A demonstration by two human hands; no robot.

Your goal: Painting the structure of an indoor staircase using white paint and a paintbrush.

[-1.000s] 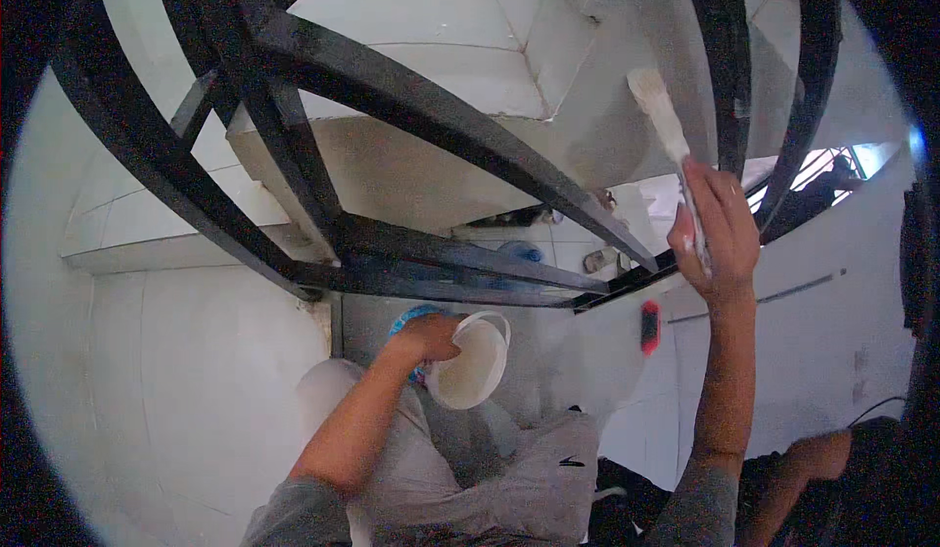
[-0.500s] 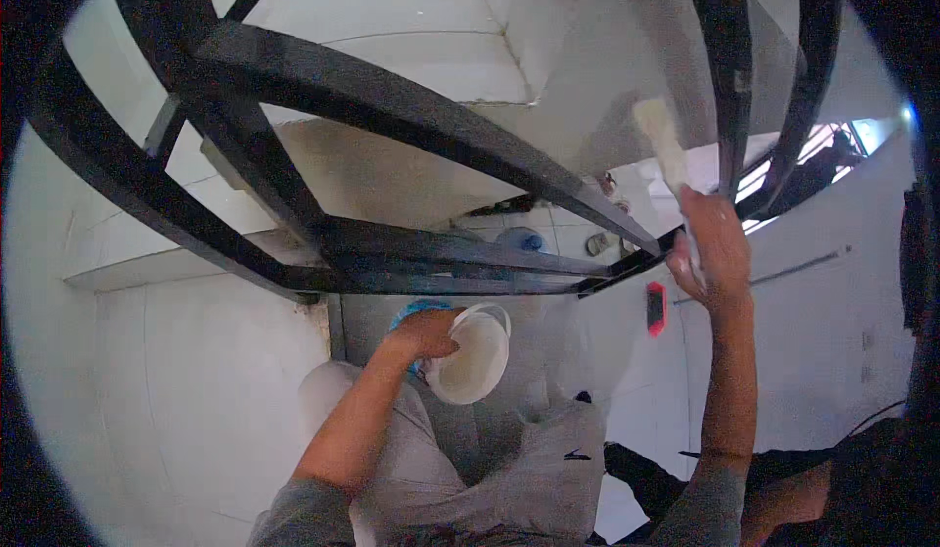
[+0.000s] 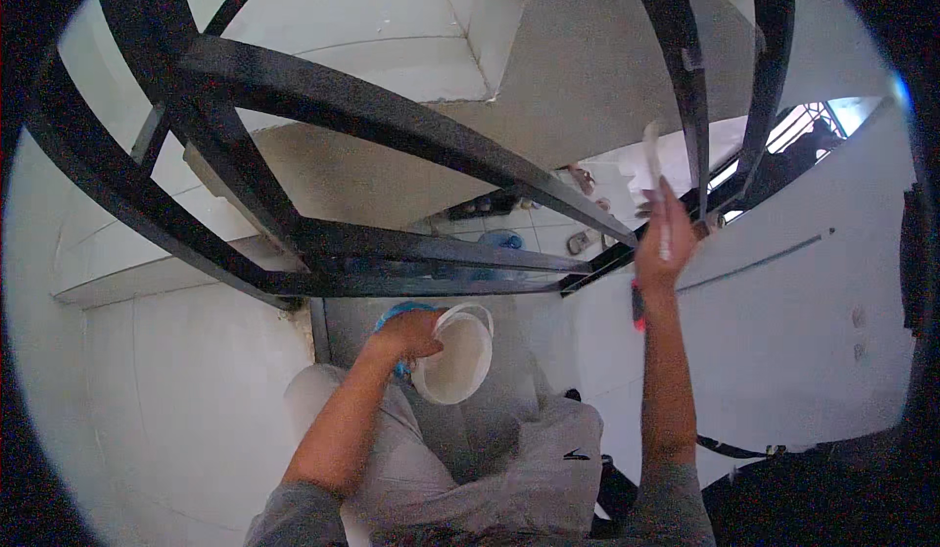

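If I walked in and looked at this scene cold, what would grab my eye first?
Most likely the heavy black metal railing, whose thick bars sweep across the whole upper half of the view against pale walls. Next, the right hand, raised high at the right and gripping a white paintbrush beside the bars. Lower, near the centre, the left hand holds a small white bucket by its rim above the person's knees.
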